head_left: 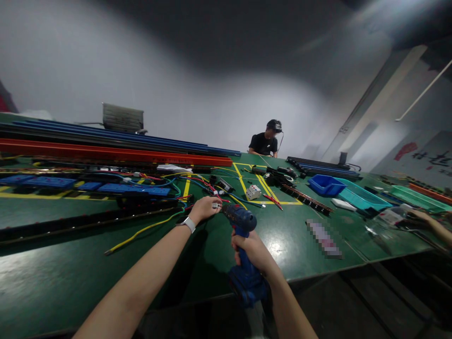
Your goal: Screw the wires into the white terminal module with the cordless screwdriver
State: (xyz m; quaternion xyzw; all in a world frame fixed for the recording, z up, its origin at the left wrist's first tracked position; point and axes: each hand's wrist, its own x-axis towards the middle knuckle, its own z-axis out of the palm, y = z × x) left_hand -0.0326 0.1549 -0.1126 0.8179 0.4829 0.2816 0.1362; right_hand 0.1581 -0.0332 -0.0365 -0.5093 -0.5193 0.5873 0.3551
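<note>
A blue cordless drill [242,219] is gripped by its handle in my right hand [250,248], its chuck pointing left. Fingers of my left hand [207,210] are closed at the drill's front end around a small pale part [215,205], too small to name. A watch with a light strap [189,224] is on my left wrist. Just beyond both hands lie tangled coloured wires [201,181]. One yellow-green wire [141,231] trails left across the green table [106,278]. A white block-shaped breaker [253,192] and red-handled pliers [273,202] lie past the drill.
Orange rails [116,153] and blue socket strips [134,189] run along the left. A blue bin [326,185] and a teal tray [363,195] stand to the right. A co-worker's hand [422,219] reaches in at far right; another person [265,142] is across the table.
</note>
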